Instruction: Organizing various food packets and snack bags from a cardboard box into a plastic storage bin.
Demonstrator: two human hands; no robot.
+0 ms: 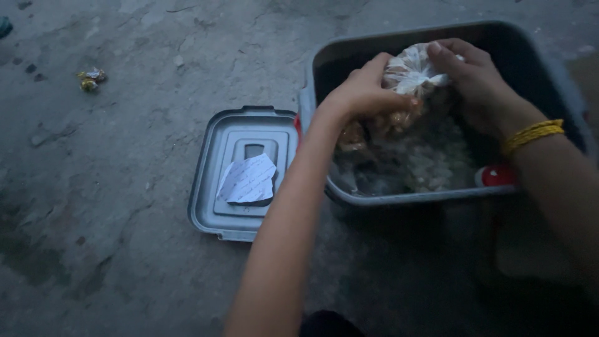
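On the concrete floor (pixel 125 187) a crumpled wrapper (pixel 91 78) lies far left, a grey lid (pixel 215 187) bearing paper (pixel 248 180) sits beside the grey box (pixel 399 198), over which the left hand (pixel 365 93) and right hand (pixel 471 78) grip a clear plastic bag (pixel 412 72).

Both bare forearms reach toward twelve o'clock, the left hand (pixel 362 93) curled with knuckles up, the right hand (pixel 474 81) opposite at three o'clock, fingers bent in a pinch, wrist flexed.
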